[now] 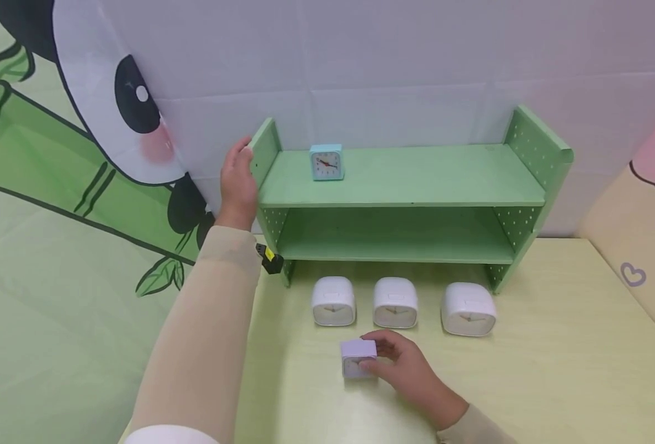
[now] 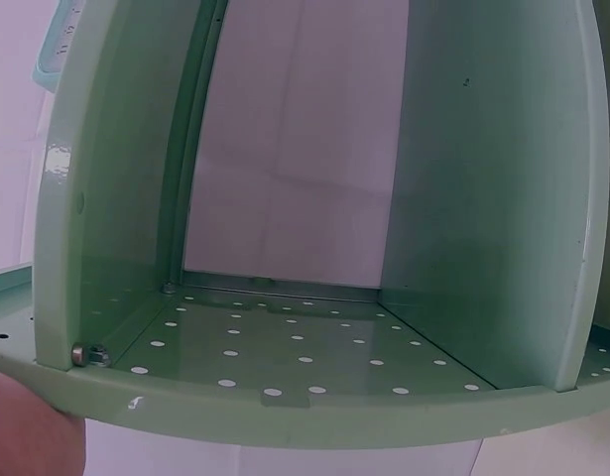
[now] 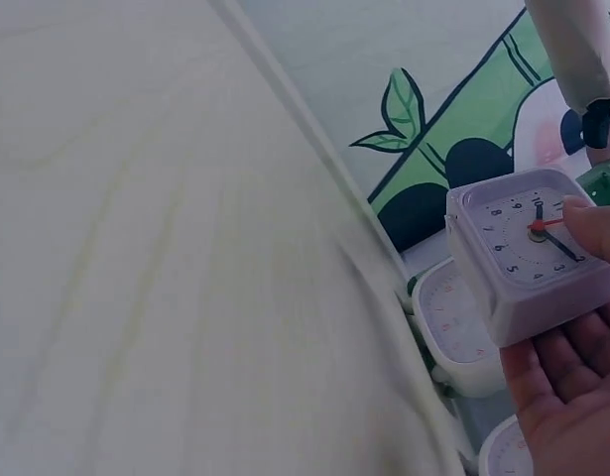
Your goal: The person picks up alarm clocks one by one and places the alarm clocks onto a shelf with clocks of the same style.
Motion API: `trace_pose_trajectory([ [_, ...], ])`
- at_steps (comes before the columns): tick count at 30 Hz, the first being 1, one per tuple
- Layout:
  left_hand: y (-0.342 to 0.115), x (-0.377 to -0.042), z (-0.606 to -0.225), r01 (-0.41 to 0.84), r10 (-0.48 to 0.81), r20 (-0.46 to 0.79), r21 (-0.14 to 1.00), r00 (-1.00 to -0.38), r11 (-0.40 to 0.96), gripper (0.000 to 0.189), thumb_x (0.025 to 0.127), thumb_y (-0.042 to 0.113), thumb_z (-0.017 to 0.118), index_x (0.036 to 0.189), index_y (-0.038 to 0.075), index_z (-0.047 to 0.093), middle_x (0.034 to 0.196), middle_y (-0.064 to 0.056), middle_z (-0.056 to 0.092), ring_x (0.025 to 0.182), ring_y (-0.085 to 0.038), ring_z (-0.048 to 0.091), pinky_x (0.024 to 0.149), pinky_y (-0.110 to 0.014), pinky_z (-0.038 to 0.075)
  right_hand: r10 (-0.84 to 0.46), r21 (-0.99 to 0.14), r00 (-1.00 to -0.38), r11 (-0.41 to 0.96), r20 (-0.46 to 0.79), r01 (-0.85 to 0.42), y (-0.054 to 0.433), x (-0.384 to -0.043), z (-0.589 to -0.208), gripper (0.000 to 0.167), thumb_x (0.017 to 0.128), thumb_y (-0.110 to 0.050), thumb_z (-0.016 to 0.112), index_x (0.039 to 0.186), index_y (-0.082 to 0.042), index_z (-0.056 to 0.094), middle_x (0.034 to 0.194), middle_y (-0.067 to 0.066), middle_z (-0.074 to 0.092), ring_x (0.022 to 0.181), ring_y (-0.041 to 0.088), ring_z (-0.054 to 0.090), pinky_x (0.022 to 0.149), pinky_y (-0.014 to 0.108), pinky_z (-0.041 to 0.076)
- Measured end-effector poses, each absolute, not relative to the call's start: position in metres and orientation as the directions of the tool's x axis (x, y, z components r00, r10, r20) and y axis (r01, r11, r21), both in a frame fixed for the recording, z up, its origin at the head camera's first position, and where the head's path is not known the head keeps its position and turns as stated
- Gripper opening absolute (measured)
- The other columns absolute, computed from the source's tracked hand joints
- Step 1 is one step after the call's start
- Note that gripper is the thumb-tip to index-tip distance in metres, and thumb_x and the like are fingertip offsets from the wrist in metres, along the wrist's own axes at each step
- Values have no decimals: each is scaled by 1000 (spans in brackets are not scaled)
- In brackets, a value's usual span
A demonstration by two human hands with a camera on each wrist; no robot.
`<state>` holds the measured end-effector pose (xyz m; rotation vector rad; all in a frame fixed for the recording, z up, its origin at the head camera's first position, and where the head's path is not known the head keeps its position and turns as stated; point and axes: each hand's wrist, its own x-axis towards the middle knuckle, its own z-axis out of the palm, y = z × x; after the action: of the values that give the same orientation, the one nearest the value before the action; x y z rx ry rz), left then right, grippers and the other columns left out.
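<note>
Near the front of the table, my right hand (image 1: 411, 373) pinches a small lilac alarm clock (image 1: 359, 357) between thumb and fingers. In the right wrist view the thumb lies over the dial of this clock (image 3: 528, 233), with fingers beneath its body. My left hand (image 1: 238, 188) rests against the outer left side of a green two-tier shelf (image 1: 416, 179). Only a bit of that hand (image 2: 32, 426) shows in the left wrist view, by the edge of the perforated side panel (image 2: 285, 372). A light blue alarm clock (image 1: 326, 163) stands on the top tier, left of centre.
Three white rounded clocks stand in a row before the shelf: a left one (image 1: 333, 301), a middle one (image 1: 395, 302) and a right one (image 1: 469, 309). The pale wooden table (image 1: 572, 345) stretches to the right. A printed cloth (image 1: 394, 55) hangs behind.
</note>
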<state>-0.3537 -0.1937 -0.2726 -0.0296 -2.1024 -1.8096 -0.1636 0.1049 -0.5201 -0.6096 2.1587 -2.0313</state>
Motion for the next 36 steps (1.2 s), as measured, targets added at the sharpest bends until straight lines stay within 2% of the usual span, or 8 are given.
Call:
trace_pose_trajectory([
  [8, -191, -356, -271, 251, -217, 285, 952, -934, 173, 50, 110, 43, 33, 157, 30, 41, 155, 2, 42, 134, -19, 41, 111, -40, 33, -307, -950, -902, -37, 305, -309, 131, -175, -503, 36, 88, 3, 78, 122, 4, 66, 111, 12, 72, 102, 15, 68, 93, 29, 53],
  [17, -189, -358, -269, 247, -206, 284, 951, -936, 186, 51, 111, 45, 31, 159, 29, 39, 159, 5, 37, 139, -15, 36, 115, -40, 28, -277, -914, -881, 22, 383, -404, 156, -182, -479, 37, 86, 9, 78, 121, 6, 65, 111, 7, 72, 98, 14, 68, 91, 25, 53],
  [23, -190, -357, -269, 224, -207, 262, 956, -943, 189, 50, 111, 45, 30, 158, 32, 39, 156, 3, 40, 136, -20, 40, 112, -42, 33, -272, -908, -883, 66, 382, -413, 168, -176, -468, 38, 87, 7, 78, 123, 3, 66, 108, 5, 72, 98, 13, 67, 91, 23, 52],
  [28, -192, -356, -272, 216, -209, 251, 960, -945, 176, 49, 111, 44, 31, 158, 33, 39, 157, 4, 39, 136, -19, 39, 113, -43, 31, -237, -888, -875, 87, 422, -452, 180, -175, -459, 38, 86, 12, 76, 122, 5, 66, 108, 3, 71, 98, 12, 66, 91, 21, 51],
  [36, -195, -356, -272, 220, -219, 255, 960, -942, 174, 49, 111, 43, 31, 157, 33, 41, 154, 2, 43, 132, -21, 42, 109, -42, 35, -124, -881, -876, 18, 467, -472, 206, -184, -423, 40, 85, 21, 70, 123, 10, 64, 110, 1, 72, 97, 12, 67, 81, 22, 56],
])
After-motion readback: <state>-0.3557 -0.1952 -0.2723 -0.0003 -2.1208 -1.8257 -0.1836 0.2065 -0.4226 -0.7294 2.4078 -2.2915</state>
